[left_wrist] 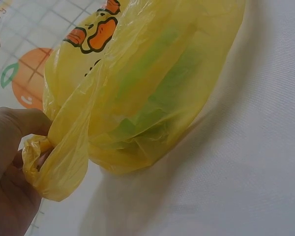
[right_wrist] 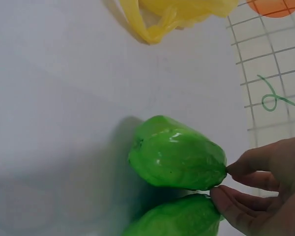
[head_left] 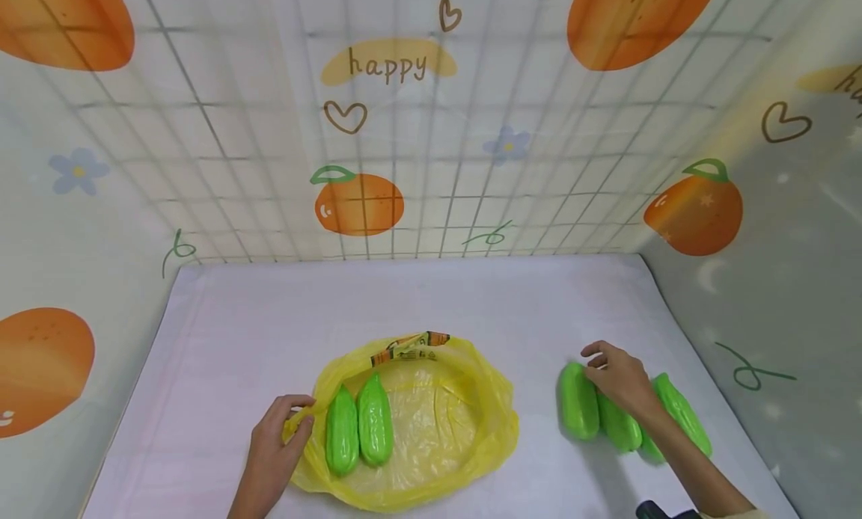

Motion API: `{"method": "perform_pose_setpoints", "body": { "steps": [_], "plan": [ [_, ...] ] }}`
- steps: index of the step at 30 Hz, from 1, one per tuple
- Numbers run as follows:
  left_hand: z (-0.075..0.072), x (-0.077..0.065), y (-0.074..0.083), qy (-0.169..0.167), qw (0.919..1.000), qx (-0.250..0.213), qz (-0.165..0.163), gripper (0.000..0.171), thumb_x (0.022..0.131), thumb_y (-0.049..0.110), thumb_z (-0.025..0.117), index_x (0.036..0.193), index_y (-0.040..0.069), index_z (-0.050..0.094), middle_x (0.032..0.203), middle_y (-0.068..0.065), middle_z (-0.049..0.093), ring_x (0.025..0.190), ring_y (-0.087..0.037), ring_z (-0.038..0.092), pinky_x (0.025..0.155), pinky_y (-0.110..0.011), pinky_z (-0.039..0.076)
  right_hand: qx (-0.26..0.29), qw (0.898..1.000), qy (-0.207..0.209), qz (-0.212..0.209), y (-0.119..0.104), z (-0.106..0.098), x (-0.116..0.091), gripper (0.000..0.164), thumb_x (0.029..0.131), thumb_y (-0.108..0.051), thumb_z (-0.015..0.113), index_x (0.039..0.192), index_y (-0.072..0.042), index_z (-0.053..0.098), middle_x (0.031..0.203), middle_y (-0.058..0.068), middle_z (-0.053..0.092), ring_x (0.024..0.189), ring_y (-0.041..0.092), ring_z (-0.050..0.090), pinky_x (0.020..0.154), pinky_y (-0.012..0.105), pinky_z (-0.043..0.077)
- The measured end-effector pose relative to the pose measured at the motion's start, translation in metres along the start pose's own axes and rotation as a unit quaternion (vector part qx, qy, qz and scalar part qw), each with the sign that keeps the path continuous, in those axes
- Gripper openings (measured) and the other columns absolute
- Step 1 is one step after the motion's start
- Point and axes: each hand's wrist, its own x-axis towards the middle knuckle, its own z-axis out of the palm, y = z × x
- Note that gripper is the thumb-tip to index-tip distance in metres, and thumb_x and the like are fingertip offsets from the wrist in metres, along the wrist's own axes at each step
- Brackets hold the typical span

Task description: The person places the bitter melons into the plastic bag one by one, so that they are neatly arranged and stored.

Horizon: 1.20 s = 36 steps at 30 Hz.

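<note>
Nearest, the left hand [head_left: 272, 433] pinches the gathered edge [left_wrist: 64, 172] of a yellow plastic bag [head_left: 500, 433], open-mouthed on the white counter [head_left: 539, 302] with two green gourds [head_left: 376, 422] lying side by side in its left part. Well to its right lie four more gourds [head_left: 682, 414], and at the far tip of the leftmost gourd [head_left: 578, 407] is the right hand [head_left: 616, 373], whether gripping it I cannot tell. Behind rises a pale gridded backdrop [head_left: 417, 137] printed with oranges [head_left: 360, 205].

Orange-printed curtains [head_left: 417, 141] on three sides of a white-covered table [head_left: 485, 302] suggest a makeshift booth.
</note>
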Motion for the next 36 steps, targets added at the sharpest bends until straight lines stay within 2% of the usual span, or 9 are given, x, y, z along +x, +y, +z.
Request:
{"method": "perform_pose_setpoints", "body": {
  "steps": [6, 12, 16, 22, 27, 36],
  "plan": [
    [0.001, 0.0, 0.001, 0.004, 1.0, 0.0, 0.001, 0.021, 0.094, 0.004, 0.066, 0.114, 0.011, 0.065, 0.113, -0.001, 0.064, 0.106, -0.017, 0.061, 0.093, -0.045, 0.047, -0.049, 0.998, -0.021, -0.027, 0.004, -0.001, 0.003, 0.035, 0.092, -0.009, 0.06, 0.122, 0.009, 0.058, 0.101, 0.026, 0.069, 0.088, 0.037, 0.066, 0.062, 0.039, 0.053],
    [0.001, 0.0, 0.001, 0.0, 1.0, 0.0, -0.001, 0.021, 0.094, 0.005, 0.065, 0.114, 0.011, 0.065, 0.113, 0.0, 0.064, 0.107, -0.017, 0.06, 0.095, -0.045, 0.047, -0.05, 0.996, -0.068, -0.02, -0.005, -0.002, 0.005, 0.04, 0.095, -0.017, 0.061, 0.125, 0.01, 0.057, 0.101, 0.024, 0.069, 0.09, 0.035, 0.067, 0.069, 0.045, 0.055],
    [0.0, 0.0, 0.001, -0.004, 1.0, 0.001, -0.003, 0.022, 0.095, 0.005, 0.065, 0.116, 0.011, 0.064, 0.114, -0.001, 0.064, 0.108, -0.017, 0.06, 0.095, -0.045, 0.047, -0.033, 0.994, -0.104, -0.016, -0.01, -0.001, 0.007, 0.042, 0.096, -0.02, 0.062, 0.126, 0.01, 0.057, 0.102, 0.025, 0.069, 0.088, 0.034, 0.068, 0.069, 0.044, 0.055],
    [0.0, -0.001, 0.002, -0.009, 0.9999, -0.001, -0.012, 0.021, 0.095, 0.007, 0.064, 0.116, 0.011, 0.064, 0.115, -0.002, 0.063, 0.109, -0.019, 0.06, 0.096, -0.046, 0.046, 0.026, 0.988, -0.151, 0.035, -0.012, 0.003, 0.008, 0.053, 0.097, -0.024, 0.065, 0.133, 0.012, 0.049, 0.11, 0.028, 0.063, 0.095, 0.035, 0.065, 0.07, 0.043, 0.058],
    [-0.001, -0.001, 0.002, -0.008, 0.9998, -0.003, -0.016, 0.021, 0.095, 0.007, 0.064, 0.116, 0.011, 0.064, 0.115, -0.002, 0.063, 0.109, -0.019, 0.06, 0.096, -0.046, 0.046, 0.06, 0.982, -0.165, 0.064, -0.01, 0.006, 0.008, 0.063, 0.095, -0.028, 0.068, 0.136, 0.013, 0.044, 0.116, 0.03, 0.058, 0.102, 0.038, 0.062, 0.073, 0.046, 0.058],
    [0.0, -0.001, 0.001, -0.003, 0.9999, -0.004, -0.014, 0.021, 0.095, 0.006, 0.065, 0.115, 0.013, 0.064, 0.115, -0.001, 0.063, 0.108, -0.018, 0.06, 0.096, -0.046, 0.046, 0.068, 0.981, -0.163, 0.081, -0.01, 0.006, 0.009, 0.066, 0.092, -0.029, 0.071, 0.135, 0.013, 0.045, 0.119, 0.032, 0.055, 0.107, 0.044, 0.059, 0.074, 0.049, 0.058]
  ]
}}
